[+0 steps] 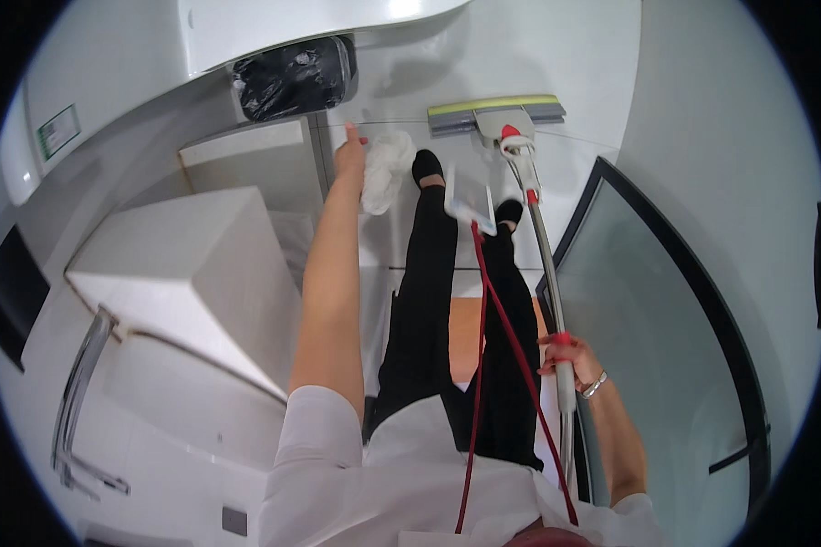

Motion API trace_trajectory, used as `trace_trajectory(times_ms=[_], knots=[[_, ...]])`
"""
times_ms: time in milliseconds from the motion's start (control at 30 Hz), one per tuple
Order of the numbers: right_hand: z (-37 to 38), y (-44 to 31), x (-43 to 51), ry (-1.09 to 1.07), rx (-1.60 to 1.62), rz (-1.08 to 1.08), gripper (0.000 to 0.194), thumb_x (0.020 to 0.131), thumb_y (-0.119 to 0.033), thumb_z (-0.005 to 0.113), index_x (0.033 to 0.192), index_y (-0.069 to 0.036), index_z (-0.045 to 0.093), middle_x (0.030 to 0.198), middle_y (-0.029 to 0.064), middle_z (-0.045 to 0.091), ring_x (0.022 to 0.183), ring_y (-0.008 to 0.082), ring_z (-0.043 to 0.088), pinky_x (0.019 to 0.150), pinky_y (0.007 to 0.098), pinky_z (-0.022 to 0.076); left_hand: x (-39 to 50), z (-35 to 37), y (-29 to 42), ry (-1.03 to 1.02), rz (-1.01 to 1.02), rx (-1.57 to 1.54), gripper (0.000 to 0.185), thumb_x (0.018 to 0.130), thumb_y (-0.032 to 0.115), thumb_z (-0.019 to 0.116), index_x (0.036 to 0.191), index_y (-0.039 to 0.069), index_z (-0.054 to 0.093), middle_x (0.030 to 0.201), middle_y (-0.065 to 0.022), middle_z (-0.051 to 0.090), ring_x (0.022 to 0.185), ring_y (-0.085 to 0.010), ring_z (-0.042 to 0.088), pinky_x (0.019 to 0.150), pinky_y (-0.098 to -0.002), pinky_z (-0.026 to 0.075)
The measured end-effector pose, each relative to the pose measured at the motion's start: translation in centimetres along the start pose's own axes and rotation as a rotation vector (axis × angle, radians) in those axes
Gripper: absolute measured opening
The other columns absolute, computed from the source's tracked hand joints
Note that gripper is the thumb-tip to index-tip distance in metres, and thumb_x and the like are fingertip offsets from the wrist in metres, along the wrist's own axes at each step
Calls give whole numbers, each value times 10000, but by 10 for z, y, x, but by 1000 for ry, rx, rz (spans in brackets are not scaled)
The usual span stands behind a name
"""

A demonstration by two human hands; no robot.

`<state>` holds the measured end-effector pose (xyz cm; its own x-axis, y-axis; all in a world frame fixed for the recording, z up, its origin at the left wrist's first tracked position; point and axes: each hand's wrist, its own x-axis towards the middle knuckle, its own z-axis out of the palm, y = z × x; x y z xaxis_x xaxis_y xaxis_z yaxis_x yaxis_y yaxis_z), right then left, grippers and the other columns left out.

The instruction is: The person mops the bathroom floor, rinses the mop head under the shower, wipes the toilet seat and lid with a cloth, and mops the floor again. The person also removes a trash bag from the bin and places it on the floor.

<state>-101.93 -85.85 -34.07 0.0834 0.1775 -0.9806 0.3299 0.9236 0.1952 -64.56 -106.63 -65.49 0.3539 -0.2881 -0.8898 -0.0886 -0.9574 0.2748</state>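
Note:
My left hand reaches forward over the floor, with one finger pointing away from me. A crumpled white bundle, thin plastic or cloth, hangs against its inner side. The hand seems to grip it, though the curled fingers are mostly hidden. On my right, my right hand is wrapped around the metal pole of a squeeze sponge mop, near a red collar. The mop's grey head, edged in yellow-green, rests on the white floor ahead of my feet.
A waste bin with a black liner stands under the white basin counter. White boxed ledges and a chrome grab bar line the left. A dark-framed glass door is at right. A red lanyard dangles before my legs.

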Motion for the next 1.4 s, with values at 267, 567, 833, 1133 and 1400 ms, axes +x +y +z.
trace_trajectory(times_ms=[267, 567, 833, 1133, 1400], knots=[[28, -67, 6, 257, -370, -17, 242, 883, -74, 534, 1123, -53, 508, 548, -14, 411, 360, 103, 427, 328, 263, 355, 116, -10, 23, -208, -27, -738, 388, 930, 345, 447, 1079, 12, 577, 1021, -152, 627, 928, -284, 615, 832, -415, 502], [36, -66, 1, 357, -811, -148, 229, 869, -60, 496, 1092, -34, 454, 556, 10, 442, 367, 113, 445, 328, 270, 362, 28, 55, -112, 125, 369, -101, 371, 842, 244, 538, 851, -124, 581, 811, -294, 604, 817, -440, 570, 738, -442, 420], [-23, -80, -44, 361, -1316, -63, 198, 862, -80, 454, 1053, -36, 430, 497, 44, 449, 378, 146, 488, 320, 292, 393, -206, 48, -295, -87, 166, 84, 342, 892, 252, 485, 1003, -52, 594, 930, -282, 612, 929, -445, 558, 791, -446, 433], [-21, -125, 7, 71, -1757, -332, 332, 858, -114, 445, 1177, -21, 446, 517, 102, 526, 385, 193, 526, 361, 337, 450, -335, 89, -393, 2, 163, 9, 306, 909, 208, 476, 1044, -39, 597, 924, -264, 630, 899, -420, 596, 747, -403, 462], [84, -212, 188, -200, -1807, -757, 230, 861, -165, 482, 1033, -14, 500, 525, 90, 511, 387, 194, 520, 366, 337, 455, -311, 89, -386, 58, 60, -106, 315, 909, 184, 475, 1120, -33, 566, 1016, -232, 638, 982, -346, 611, 792, -347, 456]])
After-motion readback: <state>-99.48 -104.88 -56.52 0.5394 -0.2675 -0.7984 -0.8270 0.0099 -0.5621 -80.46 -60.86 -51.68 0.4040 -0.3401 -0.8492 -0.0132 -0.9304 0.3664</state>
